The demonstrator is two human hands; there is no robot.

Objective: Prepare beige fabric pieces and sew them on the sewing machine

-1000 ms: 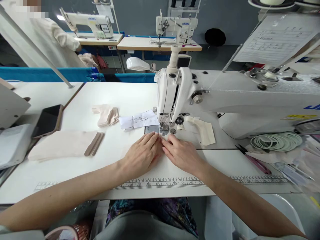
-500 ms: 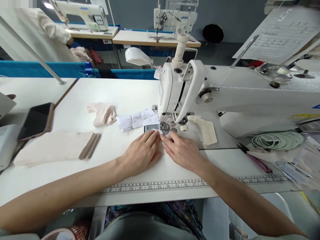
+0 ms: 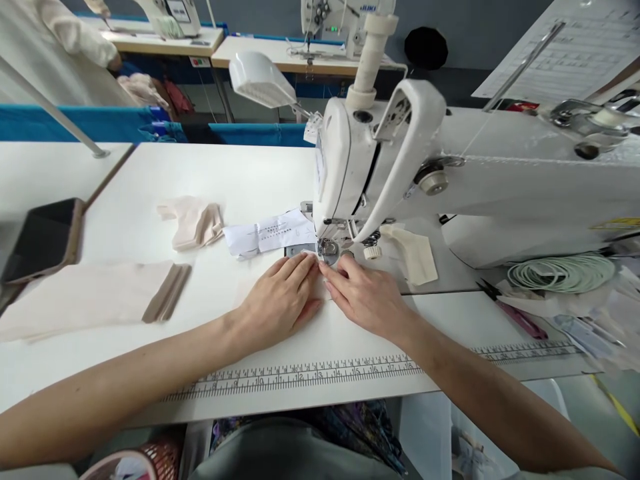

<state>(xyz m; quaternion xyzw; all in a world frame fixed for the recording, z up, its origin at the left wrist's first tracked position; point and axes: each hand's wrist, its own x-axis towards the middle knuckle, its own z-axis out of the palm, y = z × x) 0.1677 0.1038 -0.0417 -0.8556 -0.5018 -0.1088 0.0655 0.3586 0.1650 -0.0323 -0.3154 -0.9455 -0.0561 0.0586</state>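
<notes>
At the needle of a white sewing machine [image 3: 340,173], a small pale piece of fabric [image 3: 321,288] lies under my hands, mostly covered by them. My left hand [image 3: 283,290] keeps its fingers close together on the cloth, fingertips just in front of the presser foot [image 3: 329,248]. Coming from the other side, my right hand [image 3: 367,293] has its fingers bent and pressed together at the cloth's edge, nearly touching the left fingertips. Behind the left hand lies a white strip with stitch marks [image 3: 270,233]. A cream fabric scrap [image 3: 413,255] rests right of the foot.
Stacked pale fabric pieces [image 3: 95,293], a crumpled scrap [image 3: 195,223] and a phone [image 3: 43,233] lie left. Thread snips [image 3: 515,313] and a green cord coil [image 3: 560,273] are right. A printed ruler [image 3: 300,377] runs along the front edge. A person's sleeve [image 3: 75,30] shows behind.
The view has shifted slightly closer to the machine, so the phone and stacked fabric appear farther left. Both hands stay at the presser foot with little visible movement.
</notes>
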